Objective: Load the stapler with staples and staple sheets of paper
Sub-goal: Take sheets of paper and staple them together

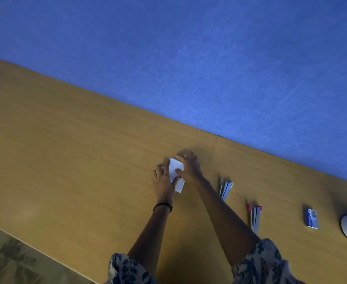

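Two hands meet on a small stack of white paper sheets lying flat on the tan wooden worktop, near the blue wall. The left hand rests spread at the stack's nine o'clock edge, thumb on the paper; the right hand presses down from two o'clock, fingers curled over the far corner. Neither grips anything; both look to be squaring the sheets. At four o'clock from the stack, well apart, lie a pale blue stapler swung open and, farther on, a red-tipped stapler, also open. A small blue staple box sits beyond them. Judging by this, paper alignment is the step in hand; next, one hand must reach for a loaded stapler while the other pins the stack.
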### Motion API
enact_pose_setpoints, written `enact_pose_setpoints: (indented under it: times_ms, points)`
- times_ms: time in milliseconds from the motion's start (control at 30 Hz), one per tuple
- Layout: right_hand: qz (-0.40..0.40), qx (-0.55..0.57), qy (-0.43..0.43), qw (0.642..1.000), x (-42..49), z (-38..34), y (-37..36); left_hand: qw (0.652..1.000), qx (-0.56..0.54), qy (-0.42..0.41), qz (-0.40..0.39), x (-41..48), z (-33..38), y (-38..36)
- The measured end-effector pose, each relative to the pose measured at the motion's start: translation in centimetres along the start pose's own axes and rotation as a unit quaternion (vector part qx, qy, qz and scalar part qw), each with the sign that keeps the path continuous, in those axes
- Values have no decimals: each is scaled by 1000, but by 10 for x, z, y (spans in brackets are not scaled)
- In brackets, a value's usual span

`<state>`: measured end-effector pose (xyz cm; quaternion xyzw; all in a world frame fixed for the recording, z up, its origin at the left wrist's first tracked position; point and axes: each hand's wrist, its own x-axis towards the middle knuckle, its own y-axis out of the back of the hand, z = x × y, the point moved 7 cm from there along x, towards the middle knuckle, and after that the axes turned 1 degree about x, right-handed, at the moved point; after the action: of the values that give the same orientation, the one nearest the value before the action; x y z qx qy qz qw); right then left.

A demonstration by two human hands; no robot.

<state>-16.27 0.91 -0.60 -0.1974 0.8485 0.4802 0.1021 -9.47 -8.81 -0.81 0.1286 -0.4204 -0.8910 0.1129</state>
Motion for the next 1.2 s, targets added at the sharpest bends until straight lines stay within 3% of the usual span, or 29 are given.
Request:
enact_pose_setpoints:
  times_ms: [533,833,1200]
  points:
    - [88,137,7,987,2,-9,13,1000,-18,6,1,-1,-2,-2]
    - [97,194,-24,976,4,0,13,993,-117,15,27,4,-12,5]
    - [124,205,18,971,-5,-7,17,984,-171,41,18,14,-23,12]
